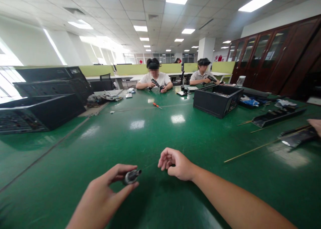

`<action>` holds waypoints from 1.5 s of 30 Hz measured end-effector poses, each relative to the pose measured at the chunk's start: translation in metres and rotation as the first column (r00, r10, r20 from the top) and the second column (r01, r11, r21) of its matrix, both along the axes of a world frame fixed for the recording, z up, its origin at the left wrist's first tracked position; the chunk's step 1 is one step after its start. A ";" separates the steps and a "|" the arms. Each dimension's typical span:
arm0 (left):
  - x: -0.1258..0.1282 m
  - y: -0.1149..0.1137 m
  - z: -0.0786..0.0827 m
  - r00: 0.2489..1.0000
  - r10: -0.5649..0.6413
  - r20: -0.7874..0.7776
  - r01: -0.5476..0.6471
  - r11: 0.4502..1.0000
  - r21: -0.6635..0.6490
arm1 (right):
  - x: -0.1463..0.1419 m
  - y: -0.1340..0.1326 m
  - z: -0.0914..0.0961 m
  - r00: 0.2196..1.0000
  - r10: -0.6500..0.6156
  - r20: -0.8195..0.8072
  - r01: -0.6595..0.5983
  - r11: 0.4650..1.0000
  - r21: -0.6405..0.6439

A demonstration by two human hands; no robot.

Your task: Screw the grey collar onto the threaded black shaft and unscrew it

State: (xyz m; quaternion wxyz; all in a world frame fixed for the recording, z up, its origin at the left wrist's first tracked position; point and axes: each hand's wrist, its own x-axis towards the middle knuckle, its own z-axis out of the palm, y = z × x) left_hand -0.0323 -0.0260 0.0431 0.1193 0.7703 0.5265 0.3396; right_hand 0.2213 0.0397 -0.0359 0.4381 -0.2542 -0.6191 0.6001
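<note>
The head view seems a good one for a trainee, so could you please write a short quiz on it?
1. Which hand holds the small grey-and-black object?
2. True or false: the right hand also grips that object.
3. Fill in the missing colour: a screwdriver with an ______ handle lies on the green table.

Key:
1. The left hand.
2. False; the right hand is apart from it.
3. Orange.
</note>
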 end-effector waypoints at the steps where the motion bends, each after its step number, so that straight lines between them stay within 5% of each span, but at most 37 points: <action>1: 0.016 0.009 0.000 0.997 -0.070 -0.013 0.069 0.996 -0.049 | 0.002 0.000 0.001 0.999 -0.019 0.031 0.018 0.999 0.047; 5: 0.050 0.032 -0.017 0.988 -0.152 -0.021 0.151 0.986 -0.069 | 0.004 -0.009 0.007 0.965 -0.173 0.197 0.109 0.948 0.299; 8: 0.043 0.037 -0.038 0.983 -0.184 -0.006 0.184 0.983 -0.021 | 0.001 -0.017 0.011 0.909 -0.311 0.277 0.168 0.882 0.439; 14: 0.030 0.036 -0.058 0.967 -0.243 0.082 0.239 0.970 0.052 | 0.000 -0.023 0.013 0.861 -0.395 0.321 0.173 0.821 0.544; 23: 0.038 0.035 -0.059 0.944 -0.237 0.231 0.208 0.968 0.141 | 0.001 -0.028 0.017 0.821 -0.432 0.373 0.161 0.803 0.574; 30: 0.040 0.033 -0.059 0.923 -0.320 0.215 0.288 0.943 0.168 | 0.003 -0.029 0.021 0.833 -0.466 0.297 0.186 0.743 0.643; 45: 0.044 0.030 -0.049 0.903 -0.368 0.221 0.312 0.917 0.250 | 0.000 -0.031 0.022 0.824 -0.442 0.355 0.096 0.726 0.681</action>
